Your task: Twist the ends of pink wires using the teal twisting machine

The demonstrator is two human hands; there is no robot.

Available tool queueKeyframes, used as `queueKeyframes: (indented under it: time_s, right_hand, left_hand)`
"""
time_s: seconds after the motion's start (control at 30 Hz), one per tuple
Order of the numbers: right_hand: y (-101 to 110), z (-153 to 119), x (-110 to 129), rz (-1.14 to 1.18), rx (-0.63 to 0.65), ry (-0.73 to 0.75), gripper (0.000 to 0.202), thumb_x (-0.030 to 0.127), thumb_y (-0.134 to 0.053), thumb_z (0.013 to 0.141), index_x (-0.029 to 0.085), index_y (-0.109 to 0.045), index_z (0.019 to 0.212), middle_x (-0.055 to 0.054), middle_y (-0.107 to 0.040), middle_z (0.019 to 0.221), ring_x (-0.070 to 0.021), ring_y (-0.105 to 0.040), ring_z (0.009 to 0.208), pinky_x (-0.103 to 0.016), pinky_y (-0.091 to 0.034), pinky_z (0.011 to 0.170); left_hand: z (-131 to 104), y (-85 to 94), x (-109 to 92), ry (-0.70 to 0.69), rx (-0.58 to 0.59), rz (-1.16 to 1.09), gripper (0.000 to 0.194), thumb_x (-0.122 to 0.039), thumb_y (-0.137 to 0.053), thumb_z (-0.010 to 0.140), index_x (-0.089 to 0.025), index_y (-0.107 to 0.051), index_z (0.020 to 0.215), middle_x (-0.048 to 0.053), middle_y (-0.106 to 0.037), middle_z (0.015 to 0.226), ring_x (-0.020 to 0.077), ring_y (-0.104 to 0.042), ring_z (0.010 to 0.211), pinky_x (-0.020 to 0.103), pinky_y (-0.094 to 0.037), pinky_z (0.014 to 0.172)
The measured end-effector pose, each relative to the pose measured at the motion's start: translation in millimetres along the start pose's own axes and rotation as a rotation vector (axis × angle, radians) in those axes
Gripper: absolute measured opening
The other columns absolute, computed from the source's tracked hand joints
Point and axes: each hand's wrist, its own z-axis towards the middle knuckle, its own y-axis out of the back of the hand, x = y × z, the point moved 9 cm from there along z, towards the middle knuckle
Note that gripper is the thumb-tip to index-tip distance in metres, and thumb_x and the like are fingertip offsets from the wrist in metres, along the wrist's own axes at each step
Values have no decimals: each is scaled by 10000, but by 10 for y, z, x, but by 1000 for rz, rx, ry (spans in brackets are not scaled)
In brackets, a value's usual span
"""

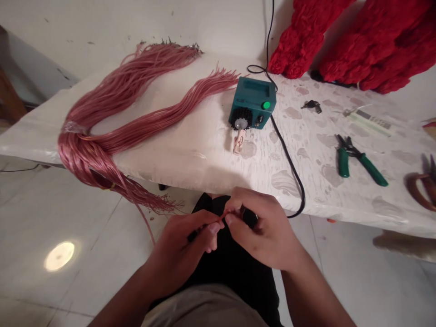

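Observation:
My left hand point(182, 243) pinches a thin pink cord point(146, 225) between thumb and fingertips. Close beside it, my right hand point(262, 229) is pinched on the cord's end, which shows as a short reddish piece between the fingertips. Both hands are over my lap, just in front of the table edge. From the left hand the strand runs up to a large bundle of pink cords point(136, 136), tied at the left and partly hanging over the edge. A small teal machine point(254, 100) with a green button and a beige clip point(239, 141) at its front stands beyond the hands.
Green-handled pliers point(363, 161), keys point(311, 106) and a pale green-white packet point(369, 120) lie on the right of the table point(204, 172). Brown-handled scissors point(420, 188) are at the far right. Red ruffled bunches point(378, 41) stand behind. A black cable point(289, 159) droops over the front edge.

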Motion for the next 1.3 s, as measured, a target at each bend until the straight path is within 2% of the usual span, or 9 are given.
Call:
queueKeyframes:
  time_s: [0.13, 0.43, 0.8, 0.97, 1.1, 1.23, 1.3]
  right_hand:
    - [-13, 13, 51, -76, 77, 61, 158, 38, -537, 784, 185, -596, 788, 46, -536, 691, -74, -483, 608, -194, -397, 569]
    - [-85, 4, 1, -224, 243, 40, 155, 102, -496, 866, 180, -590, 771, 30, -507, 680, -93, -425, 579, -247, -318, 547]
    - [-62, -14, 13, -183, 236, 75, 165, 101, -487, 889, 182, -627, 852, 14, -561, 726, -107, -473, 608, -251, -367, 565]
    - [-24, -4, 2, -151, 177, 109, 199, 131, -506, 950, 175, -672, 851, -3, -596, 738, -108, -518, 634, -250, -405, 582]
    - [33, -13, 8, -120, 54, 151, 175, 132, -562, 938, 187, -726, 916, 9, -575, 690, -103, -508, 590, -242, -404, 537]
    - [85, -31, 22, -95, -62, 163, 215, 98, -596, 899, 215, -761, 973, 29, -542, 649, -85, -483, 531, -217, -391, 478]
    - [107, -39, 32, -116, -109, 161, 227, 89, -595, 892, 222, -764, 963, 35, -524, 633, -85, -475, 520, -219, -386, 471]
  left_hand:
    - [6, -8, -9, -6, 17, 22, 263, -184, -469, 1013, -190, -593, 782, -64, -576, 601, 59, -537, 543, 179, -405, 573]
    - [7, -56, 74, 24, 60, 70, 288, -188, -466, 1005, -187, -562, 733, -64, -559, 599, 68, -521, 549, 190, -394, 574]
    - [26, -41, 73, 23, 25, 18, 282, -192, -473, 999, -186, -585, 741, -55, -596, 594, 73, -554, 546, 186, -423, 572]
    - [49, -27, 77, 25, -57, -49, 273, -167, -464, 996, -180, -620, 772, -51, -616, 620, 67, -573, 571, 175, -447, 596]
    - [70, 4, 72, 48, -136, -17, 257, -142, -519, 956, -184, -646, 737, -36, -669, 672, 94, -614, 632, 194, -476, 637]
    - [83, 118, -17, -1, -240, 108, 112, -157, -603, 912, -212, -693, 874, -13, -716, 825, 144, -650, 766, 246, -505, 718]
    - [84, 185, -88, -38, -296, 171, 99, -155, -640, 888, -228, -684, 938, -16, -713, 879, 144, -647, 793, 256, -508, 752]
